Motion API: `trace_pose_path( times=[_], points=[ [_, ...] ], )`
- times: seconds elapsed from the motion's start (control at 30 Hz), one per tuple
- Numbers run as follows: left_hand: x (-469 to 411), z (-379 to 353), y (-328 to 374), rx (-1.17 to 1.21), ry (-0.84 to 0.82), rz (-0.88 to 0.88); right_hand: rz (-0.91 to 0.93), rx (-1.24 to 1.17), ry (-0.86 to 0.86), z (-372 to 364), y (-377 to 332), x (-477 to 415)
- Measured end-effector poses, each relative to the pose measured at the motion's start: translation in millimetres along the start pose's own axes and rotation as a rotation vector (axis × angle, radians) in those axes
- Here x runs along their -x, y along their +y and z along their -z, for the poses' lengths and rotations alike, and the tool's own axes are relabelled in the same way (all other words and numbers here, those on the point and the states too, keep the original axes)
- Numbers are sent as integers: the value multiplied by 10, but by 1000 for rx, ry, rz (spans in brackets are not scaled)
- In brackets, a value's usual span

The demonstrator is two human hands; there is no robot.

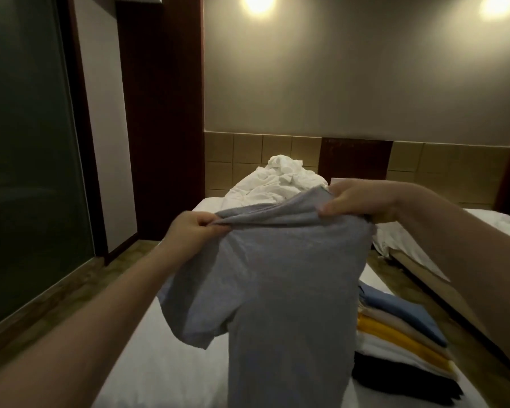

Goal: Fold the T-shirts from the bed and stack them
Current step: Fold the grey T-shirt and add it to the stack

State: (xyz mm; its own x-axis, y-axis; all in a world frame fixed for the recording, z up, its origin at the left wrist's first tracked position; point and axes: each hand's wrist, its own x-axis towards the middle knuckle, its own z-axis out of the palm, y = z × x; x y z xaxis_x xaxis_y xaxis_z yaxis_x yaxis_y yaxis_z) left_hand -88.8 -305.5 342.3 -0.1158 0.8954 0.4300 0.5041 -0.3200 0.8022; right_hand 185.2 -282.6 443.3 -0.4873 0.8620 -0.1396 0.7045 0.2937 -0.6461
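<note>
Grey T-shirt [277, 290] hanging unfolded, pinched by both hands.

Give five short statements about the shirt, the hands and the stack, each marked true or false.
1. The left-hand grip and right-hand grip both pinch the grey T-shirt at its top edge. True.
2. The grey T-shirt lies flat on the bed. False: it hangs in the air.
3. The stack of folded shirts has a blue shirt on top. True.
4. The stack lies left of the held shirt. False: right of it.
5. Crumpled white fabric lies at the bed's far end. True.
</note>
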Motion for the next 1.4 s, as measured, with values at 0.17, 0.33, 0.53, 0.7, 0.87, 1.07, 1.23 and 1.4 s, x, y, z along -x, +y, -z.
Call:
trace_pose_path(
  times=[0.17, 0.33, 0.53, 0.7, 0.87, 1.07, 1.23, 1.4],
  points=[
    [-108, 181, 98, -159, -184, -43, -119, 258, -97, 36, 92, -62],
    [-212, 340, 161, -123, -404, -16, -120, 112, -211, 262, 217, -127],
    [-721, 233, -51, -437, -436, 16, -110, -60, -224, 351, 439, -676],
    [-1524, -67, -428, -363, -432, 314, -194, 129, 165, 432, 549, -1612],
    [-2865, -325, -523, -256, -36, 90, -107, 506, 762, 994, 396, -2706],
    [-4124, -150, 25, -284, 198, -255, 144, 387, 1179, 1930, -18, -3132],
    [-4060, -51, 51, -274, 166, -306, 143, 410, 1192, 1926, -28, -3052],
    [-3271, -182, -346, -283, 72, -153, 143, 400, 1081, 1239, 388, -2690]
  ],
)
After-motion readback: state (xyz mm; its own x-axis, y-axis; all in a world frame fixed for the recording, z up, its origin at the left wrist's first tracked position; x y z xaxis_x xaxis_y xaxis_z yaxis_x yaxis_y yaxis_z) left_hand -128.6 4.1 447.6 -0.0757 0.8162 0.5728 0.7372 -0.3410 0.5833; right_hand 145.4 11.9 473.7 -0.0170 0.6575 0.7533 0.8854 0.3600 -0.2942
